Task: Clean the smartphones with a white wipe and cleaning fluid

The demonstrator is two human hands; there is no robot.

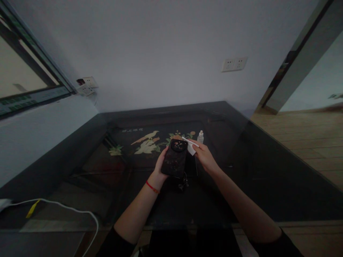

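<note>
My left hand (160, 165) grips a dark smartphone (173, 162) from its left side, its back with a round camera block turned up toward me. A small dark charm (183, 184) dangles from the phone's lower corner. In my right hand (202, 154) a folded white tissue or cloth (190, 147) is pinched, along with what looks like a thin white stick. The white piece lies close to the phone's upper right corner; whether it touches is unclear. Just behind my right hand stands a small clear bottle (200, 137) with a white cap.
A glossy dark table (249, 171) with a bird-and-flower picture (147, 144) stretches to the wall. A white cable (66, 208) with a yellow tag (33, 208) runs along the left front edge. Wall sockets (234, 64) sit above the table; a window (29, 64) is at left.
</note>
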